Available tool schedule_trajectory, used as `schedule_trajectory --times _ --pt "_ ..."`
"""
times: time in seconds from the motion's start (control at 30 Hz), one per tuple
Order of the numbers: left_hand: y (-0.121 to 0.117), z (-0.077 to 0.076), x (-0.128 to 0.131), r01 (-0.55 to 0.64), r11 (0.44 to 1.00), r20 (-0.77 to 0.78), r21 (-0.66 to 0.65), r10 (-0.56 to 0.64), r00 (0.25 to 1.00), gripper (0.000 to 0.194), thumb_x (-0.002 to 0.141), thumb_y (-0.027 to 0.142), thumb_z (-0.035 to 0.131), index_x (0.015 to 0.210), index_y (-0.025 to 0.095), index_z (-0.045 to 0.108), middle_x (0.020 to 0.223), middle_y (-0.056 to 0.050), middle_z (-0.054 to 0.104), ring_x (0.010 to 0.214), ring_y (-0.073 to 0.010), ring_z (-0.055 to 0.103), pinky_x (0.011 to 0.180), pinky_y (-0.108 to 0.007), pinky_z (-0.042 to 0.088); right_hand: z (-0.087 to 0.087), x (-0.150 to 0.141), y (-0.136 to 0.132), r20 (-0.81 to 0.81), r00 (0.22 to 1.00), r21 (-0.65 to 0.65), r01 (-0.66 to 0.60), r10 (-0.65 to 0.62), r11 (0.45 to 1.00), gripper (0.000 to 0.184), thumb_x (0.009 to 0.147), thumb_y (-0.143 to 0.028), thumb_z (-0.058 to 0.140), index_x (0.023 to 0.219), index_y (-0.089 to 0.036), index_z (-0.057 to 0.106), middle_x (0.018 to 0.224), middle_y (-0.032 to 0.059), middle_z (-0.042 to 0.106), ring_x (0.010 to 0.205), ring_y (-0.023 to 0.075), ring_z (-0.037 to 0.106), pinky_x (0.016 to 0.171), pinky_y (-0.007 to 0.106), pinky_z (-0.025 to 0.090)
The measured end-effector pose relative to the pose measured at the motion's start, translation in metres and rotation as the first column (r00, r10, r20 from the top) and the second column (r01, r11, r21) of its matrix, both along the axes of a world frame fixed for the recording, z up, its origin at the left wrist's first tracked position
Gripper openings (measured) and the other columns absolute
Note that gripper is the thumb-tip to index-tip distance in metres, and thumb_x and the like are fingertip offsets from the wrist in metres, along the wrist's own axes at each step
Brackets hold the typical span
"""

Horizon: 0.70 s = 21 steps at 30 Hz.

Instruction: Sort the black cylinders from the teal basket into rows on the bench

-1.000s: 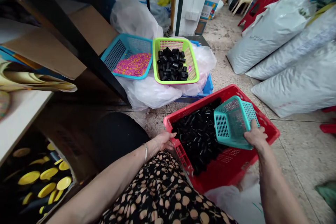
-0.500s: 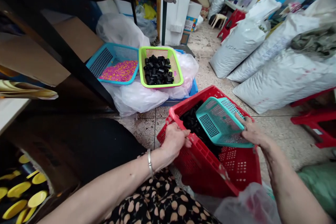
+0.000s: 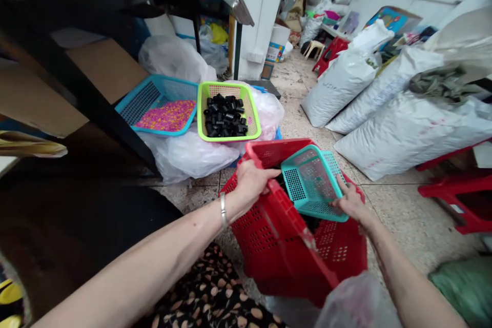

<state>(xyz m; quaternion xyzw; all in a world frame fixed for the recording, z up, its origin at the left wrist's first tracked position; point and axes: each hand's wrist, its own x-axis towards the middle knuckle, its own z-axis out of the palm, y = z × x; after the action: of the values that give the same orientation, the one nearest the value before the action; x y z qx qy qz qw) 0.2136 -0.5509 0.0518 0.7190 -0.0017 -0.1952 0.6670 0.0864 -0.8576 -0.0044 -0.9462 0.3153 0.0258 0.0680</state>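
Observation:
A large red plastic crate (image 3: 284, 246) stands tilted in front of me. My left hand (image 3: 253, 182) is closed on its near left rim, with the index finger stretched over the edge. Inside the crate lies a small turquoise mesh basket (image 3: 311, 182), tipped on its side. My right hand (image 3: 351, 200) grips that basket's right rim, fingers on the outside and below. Black pieces show in the crate beneath the basket, mostly hidden by it.
Beyond the crate, a lime-green basket (image 3: 253, 118) holds black cylindrical pieces. Beside it a blue basket (image 3: 126, 105) holds small pink and yellow bits. White sacks (image 3: 400, 133) and a red stool (image 3: 453, 200) stand at right. A dark table leg (image 3: 92, 82) rises at left.
The red crate has tipped more steeply, its near side raised, so less of its contents shows. Both hands keep their holds, and the turquoise basket has shifted slightly left. The view has also shifted.

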Motion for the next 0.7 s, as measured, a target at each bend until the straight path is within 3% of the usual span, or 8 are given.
schedule_trajectory --times 0.17,0.27,0.33,0.43,0.57,0.7 --pt "0.057 -0.058 0.009 -0.067 0.964 0.034 0.256 0.061 0.998 0.010 0.055 0.013 0.060 0.059 0.015 0.052 0.043 0.005 0.049 0.035 -0.0086 0.044 0.036 -0.018 0.031 -0.039 -0.006 0.051 0.052 0.989 0.060 0.133 -0.136 0.989 0.087 0.072 -0.048 0.057 0.146 -0.028 0.016 0.140 0.0163 0.023 0.122 0.0417 0.037 0.092 0.048 0.034" --pt "0.091 -0.087 -0.006 -0.082 0.935 -0.006 0.344 0.089 0.996 0.009 0.055 0.012 0.057 0.059 0.015 0.051 0.042 0.006 0.048 0.035 -0.0090 0.044 0.035 -0.018 0.030 -0.051 -0.014 0.077 0.111 0.985 0.091 0.123 -0.133 0.988 0.092 0.071 -0.054 0.057 0.146 -0.025 0.013 0.143 0.0174 0.019 0.125 0.0433 0.031 0.096 0.050 0.030" --pt "0.109 -0.097 -0.022 -0.074 0.920 -0.063 0.386 0.107 0.992 0.008 0.055 0.013 0.057 0.059 0.016 0.050 0.039 0.005 0.048 0.032 -0.0108 0.045 0.034 -0.020 0.031 -0.056 -0.022 0.085 0.156 0.982 0.131 0.089 -0.109 0.987 0.106 0.065 -0.060 0.061 0.146 -0.017 0.008 0.143 0.0208 0.019 0.127 0.0439 0.027 0.099 0.051 0.027" --pt "0.123 -0.097 -0.041 -0.058 0.920 -0.113 0.388 0.110 0.987 0.008 0.056 0.015 0.056 0.060 0.016 0.050 0.040 0.004 0.050 0.033 -0.0125 0.047 0.034 -0.021 0.035 -0.057 -0.030 0.082 0.192 0.974 0.188 0.087 -0.124 0.978 0.122 0.057 -0.064 0.065 0.145 -0.010 0.001 0.142 0.0235 0.021 0.130 0.0429 0.023 0.101 0.051 0.024" --pt "0.127 -0.083 -0.044 -0.075 0.933 -0.069 0.351 0.106 0.992 0.009 0.057 0.014 0.057 0.062 0.017 0.050 0.046 0.005 0.052 0.037 -0.0103 0.047 0.037 -0.020 0.036 -0.049 -0.032 0.074 0.138 0.987 0.201 0.054 -0.083 0.978 0.113 0.058 -0.048 0.067 0.146 -0.013 0.005 0.139 0.0207 0.025 0.127 0.0442 0.027 0.097 0.053 0.029" --pt "0.130 -0.073 -0.043 -0.107 0.937 -0.030 0.332 0.124 0.992 0.010 0.056 0.012 0.056 0.062 0.017 0.049 0.046 0.005 0.051 0.037 -0.0093 0.045 0.036 -0.019 0.034 -0.040 -0.036 0.090 0.091 0.996 0.176 -0.027 0.011 0.984 0.106 0.057 -0.027 0.061 0.147 -0.014 0.005 0.133 0.0186 0.030 0.119 0.0425 0.036 0.092 0.050 0.035"
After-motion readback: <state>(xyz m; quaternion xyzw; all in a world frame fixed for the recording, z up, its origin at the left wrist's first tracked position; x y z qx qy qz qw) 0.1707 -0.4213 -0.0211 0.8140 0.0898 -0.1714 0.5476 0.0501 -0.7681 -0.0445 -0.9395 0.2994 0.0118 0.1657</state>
